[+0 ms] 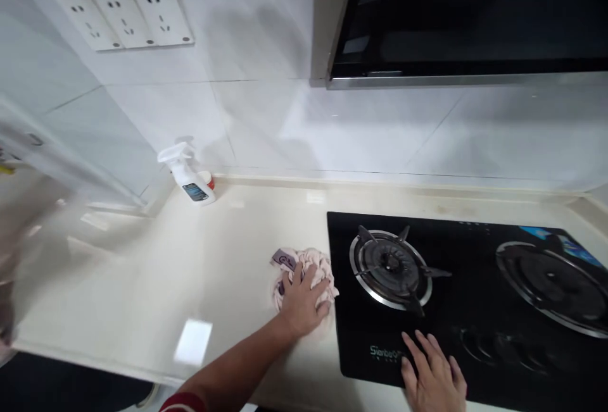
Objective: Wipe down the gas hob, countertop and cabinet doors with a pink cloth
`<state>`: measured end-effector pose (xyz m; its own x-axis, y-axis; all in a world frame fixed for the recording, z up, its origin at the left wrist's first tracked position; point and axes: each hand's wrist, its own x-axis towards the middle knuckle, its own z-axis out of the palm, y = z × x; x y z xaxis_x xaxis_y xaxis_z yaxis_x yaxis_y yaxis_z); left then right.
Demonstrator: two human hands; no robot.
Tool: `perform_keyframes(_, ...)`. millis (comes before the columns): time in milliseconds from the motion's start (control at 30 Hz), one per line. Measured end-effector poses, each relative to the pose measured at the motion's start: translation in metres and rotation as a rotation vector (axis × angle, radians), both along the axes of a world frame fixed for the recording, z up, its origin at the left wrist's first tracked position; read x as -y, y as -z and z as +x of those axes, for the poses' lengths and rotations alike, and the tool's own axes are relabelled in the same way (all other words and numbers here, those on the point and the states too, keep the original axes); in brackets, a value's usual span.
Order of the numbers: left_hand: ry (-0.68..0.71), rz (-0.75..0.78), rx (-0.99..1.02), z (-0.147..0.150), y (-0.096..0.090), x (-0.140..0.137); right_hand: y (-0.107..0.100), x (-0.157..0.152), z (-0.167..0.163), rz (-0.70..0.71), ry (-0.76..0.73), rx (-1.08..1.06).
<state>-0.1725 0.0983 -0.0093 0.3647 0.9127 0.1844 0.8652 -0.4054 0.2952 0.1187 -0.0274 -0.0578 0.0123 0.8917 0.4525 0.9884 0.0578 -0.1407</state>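
Observation:
My left hand [303, 301] is on a crumpled pale pink cloth [311, 261] with a purple patch, its fingers pressed into the folds. The cloth lies on the cream countertop [237, 241], close against the left edge of the black gas cooktop [351, 342]. Lower right, my right hand [434, 377] rests with fingers apart on the cooktop's front part, beside the brand lettering. It holds nothing. The left burner [390, 263] with its metal pan support sits behind and between the two hands.
A white spray bottle [192, 178] stands in the back left corner, with a small red-and-white container [208, 179] behind it. A second burner [553, 279] is at the right. Above hangs a black range hood [465, 19]. Wall sockets [126, 13] are at upper left.

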Motion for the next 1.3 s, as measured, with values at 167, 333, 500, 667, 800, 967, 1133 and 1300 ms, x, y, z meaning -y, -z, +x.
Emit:
perform_keyframes(167, -0.092, 0.063, 0.024, 0.026, -0.005, -0.099, 0.008, 0.000, 0.002, -0.023, 0.021, 0.004)
perform_keyframes(333, -0.190, 0.075, 0.076, 0.045, -0.007, -0.182, 0.010, -0.002, 0.005, -0.052, 0.020, 0.022)
perform_keyframes(500, -0.212, 0.052, 0.126, 0.065, -0.015, -0.242, 0.008, -0.004, 0.006, -0.069, 0.019, 0.050)
perform_keyframes(667, 0.046, 0.012, 0.154, 0.113, -0.029, -0.278, 0.003, -0.008, 0.006, -0.059, 0.013, 0.073)
perform_keyframes(800, 0.350, -0.077, 0.117, 0.167, -0.032, -0.295, -0.001, -0.011, 0.005, -0.039, -0.001, 0.106)
perform_keyframes(967, 0.573, -0.177, 0.054, 0.232, -0.030, -0.305, -0.003, -0.012, 0.006, -0.063, 0.007, 0.128)
perform_keyframes(1133, 0.674, -0.288, -0.036, 0.262, -0.025, -0.305, -0.008, -0.013, 0.005, -0.078, 0.010, 0.107)
perform_keyframes(1300, 0.698, -0.309, -0.067, 0.228, -0.021, -0.310, -0.006, -0.011, 0.004, -0.101, 0.023, 0.067)
